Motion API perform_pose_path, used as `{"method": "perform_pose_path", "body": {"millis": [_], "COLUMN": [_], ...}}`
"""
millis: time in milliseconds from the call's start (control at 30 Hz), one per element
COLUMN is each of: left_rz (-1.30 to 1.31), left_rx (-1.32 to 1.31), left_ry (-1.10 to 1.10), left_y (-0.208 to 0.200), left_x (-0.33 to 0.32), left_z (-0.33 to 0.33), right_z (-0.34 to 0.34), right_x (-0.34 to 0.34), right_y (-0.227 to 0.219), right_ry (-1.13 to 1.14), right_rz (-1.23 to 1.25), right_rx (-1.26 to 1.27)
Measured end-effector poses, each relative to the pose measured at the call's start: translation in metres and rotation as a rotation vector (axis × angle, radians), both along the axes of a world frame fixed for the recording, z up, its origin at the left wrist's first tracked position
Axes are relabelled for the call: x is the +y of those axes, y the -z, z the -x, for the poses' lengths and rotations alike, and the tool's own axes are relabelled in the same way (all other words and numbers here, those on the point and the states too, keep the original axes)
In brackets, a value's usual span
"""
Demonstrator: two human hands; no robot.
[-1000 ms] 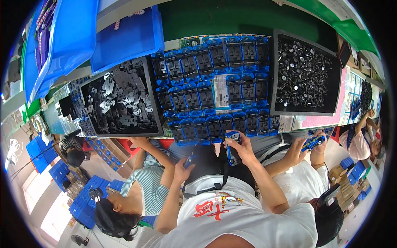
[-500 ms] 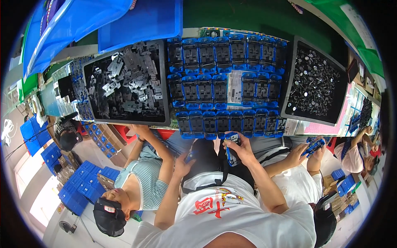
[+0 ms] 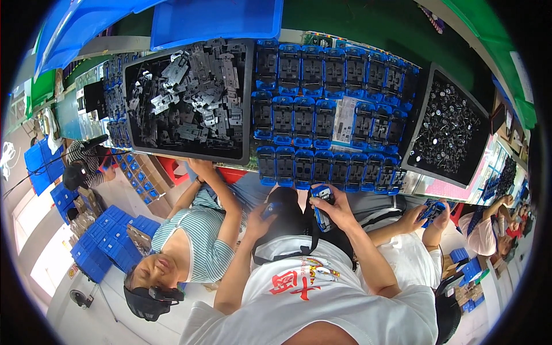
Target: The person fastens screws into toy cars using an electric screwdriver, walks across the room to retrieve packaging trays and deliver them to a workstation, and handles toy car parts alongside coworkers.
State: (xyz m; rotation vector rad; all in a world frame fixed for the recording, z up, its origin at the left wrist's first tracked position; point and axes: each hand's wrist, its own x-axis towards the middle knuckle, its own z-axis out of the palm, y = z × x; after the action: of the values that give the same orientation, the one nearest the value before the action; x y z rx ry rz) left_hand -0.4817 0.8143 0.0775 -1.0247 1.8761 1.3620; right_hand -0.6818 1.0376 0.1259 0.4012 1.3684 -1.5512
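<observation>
My right hand (image 3: 340, 211) is closed around a blue-and-black toy car chassis (image 3: 323, 208), just in front of the table edge and tilted upright, thumb over its top. To its left, over my lap, my left hand (image 3: 256, 223) is closed on a small dark-blue piece (image 3: 271, 210) that is blurred and partly covered by the fingers. Beyond both hands, several blue-and-black toy car chassis (image 3: 304, 121) lie in three rows on the table. One spot in the middle row holds no chassis, and a printed sheet (image 3: 344, 119) shows there.
A black tray of grey metal plates (image 3: 190, 109) stands left of the rows; a black tray of small screws (image 3: 443, 129) stands right. A blue bin (image 3: 215, 23) is at the back. Co-workers sit on both sides; the right one's hands (image 3: 428, 221) hold another blue chassis.
The view has shifted, so the table and trays sit further right in the picture. My left hand has moved slightly up with its piece. My right hand still grips the chassis.
</observation>
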Motion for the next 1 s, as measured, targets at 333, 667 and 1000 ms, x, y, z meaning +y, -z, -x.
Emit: {"method": "perform_pose_path", "body": {"millis": [333,667,1000], "left_rz": [0.004,0.004,0.002], "left_rx": [0.031,0.037,0.070], "left_ry": [-0.010,-0.016,-0.036], "left_y": [-0.002,-0.001,-0.018], "left_x": [-0.001,-0.003,-0.003], "left_z": [-0.003,-0.007,0.007], "right_z": [0.012,0.004,-0.004], "right_x": [-0.008,-0.008,-0.007], "right_y": [-0.012,-0.008,-0.003], "right_ry": [-0.023,-0.050,-0.103], "right_rz": [0.030,-0.025,-0.058], "right_rx": [0.001,-0.007,0.086]}}
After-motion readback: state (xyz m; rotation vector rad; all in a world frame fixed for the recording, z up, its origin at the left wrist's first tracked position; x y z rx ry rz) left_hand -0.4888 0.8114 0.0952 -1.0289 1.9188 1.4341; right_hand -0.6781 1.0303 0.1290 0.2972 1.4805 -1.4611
